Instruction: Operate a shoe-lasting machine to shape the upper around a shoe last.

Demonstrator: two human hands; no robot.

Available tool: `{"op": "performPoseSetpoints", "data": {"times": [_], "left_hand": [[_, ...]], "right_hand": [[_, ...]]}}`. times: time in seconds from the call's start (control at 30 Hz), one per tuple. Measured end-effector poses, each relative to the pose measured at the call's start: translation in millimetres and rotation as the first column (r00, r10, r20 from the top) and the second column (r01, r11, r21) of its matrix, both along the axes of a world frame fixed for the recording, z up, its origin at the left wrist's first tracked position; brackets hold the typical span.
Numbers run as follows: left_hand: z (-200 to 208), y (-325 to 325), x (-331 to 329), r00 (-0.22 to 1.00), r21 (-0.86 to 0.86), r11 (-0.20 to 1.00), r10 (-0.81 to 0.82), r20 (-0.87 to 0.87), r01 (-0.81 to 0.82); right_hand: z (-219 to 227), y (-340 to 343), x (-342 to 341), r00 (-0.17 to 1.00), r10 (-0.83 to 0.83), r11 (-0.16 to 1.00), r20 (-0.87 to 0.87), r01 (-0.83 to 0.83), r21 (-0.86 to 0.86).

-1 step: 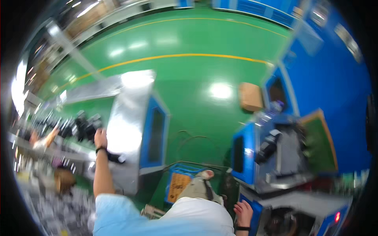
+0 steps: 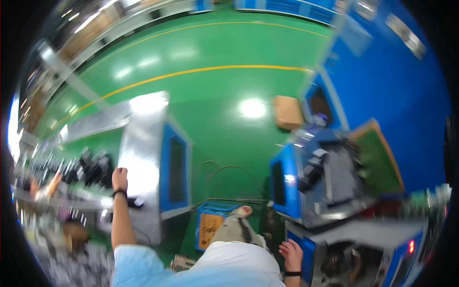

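Hands braced apart: I see left hand, fingers curled, on steel machine top at nine o'clock; right hand, fingers spread, on blue cabinet at five. Keep both planted.

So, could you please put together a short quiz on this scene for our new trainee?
1. True or false: the left hand rests on the shiny metal top of the blue cabinet.
2. Which colour is the line painted across the green floor? A) red B) yellow C) white
3. Fill in: the right hand lies low, beside the blue ______ on that side.

Key: 1. true, with the fingers flat against the metal and no grip on any object. 2. B. 3. machine; whether the hand touches it cannot be told.
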State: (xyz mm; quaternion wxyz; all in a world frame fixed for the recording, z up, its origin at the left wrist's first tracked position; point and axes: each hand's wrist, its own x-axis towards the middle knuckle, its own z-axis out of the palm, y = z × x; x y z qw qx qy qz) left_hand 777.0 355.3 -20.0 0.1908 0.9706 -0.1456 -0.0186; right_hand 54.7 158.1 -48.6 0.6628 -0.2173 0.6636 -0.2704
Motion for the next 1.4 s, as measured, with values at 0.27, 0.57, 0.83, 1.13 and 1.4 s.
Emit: {"op": "performPoseSetpoints", "data": {"times": [0.27,0.57,0.83,1.13,1.4], "left_hand": [[-47,-208,-266,0.585,-0.281,0.728,-0.675,-0.449,0.625],[-17,-295,-499,0.050,-0.236,0.178,-0.884,-0.465,0.955],[-17,-336,-625,-0.160,-0.313,-0.002,-0.862,-0.482,0.950],[-128,-519,-713,-0.096,-0.476,0.296,-0.762,-0.641,0.828],[-165,-759,-794,0.056,-0.117,0.116,-0.905,-0.421,0.986]], "right_hand": [[19,22,-59,0.984,-0.155,0.972,-0.090,0.135,-0.191],[16,91,-167,0.857,-0.505,0.849,-0.100,0.472,-0.237],[116,12,-262,0.742,-0.649,0.593,-0.168,0.355,-0.722],[236,-167,-294,0.040,-0.643,0.642,-0.765,-0.518,-0.566],[215,-196,-293,-0.446,-0.378,0.908,-0.812,-0.350,-0.230]]}}
